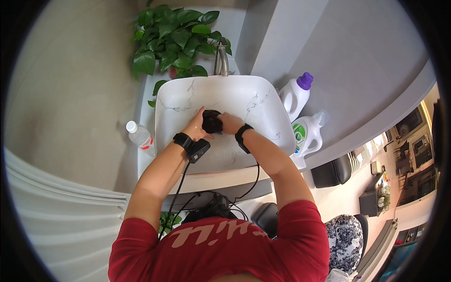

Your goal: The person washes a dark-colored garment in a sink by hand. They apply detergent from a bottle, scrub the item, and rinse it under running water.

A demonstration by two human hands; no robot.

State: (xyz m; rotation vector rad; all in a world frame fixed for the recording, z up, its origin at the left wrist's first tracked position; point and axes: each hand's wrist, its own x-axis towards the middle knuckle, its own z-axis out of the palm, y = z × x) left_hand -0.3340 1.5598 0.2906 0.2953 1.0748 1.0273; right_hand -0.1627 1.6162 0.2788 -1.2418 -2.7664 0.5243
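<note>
Over the white marble-patterned washbasin (225, 160), my left hand (196, 126) cups the left side of a dark round object (212, 121), with its fingers spread along it. On the other side, my right hand (230, 123) holds the same object, its fingertips bent against its edge. The object looks glossy and black, like a small bowl or cup, but its exact kind cannot be told. Wet spots show on my left hand. At the back of the basin stands a metal faucet (222, 60).
A clear plastic bottle with a white cap (141, 137) stands left of the basin. On the right are a white jug with a purple cap (296, 93) and a white detergent jug (307, 134). A leafy potted plant (176, 38) overhangs the back left. Black cables (180, 190) hang from my wrist devices.
</note>
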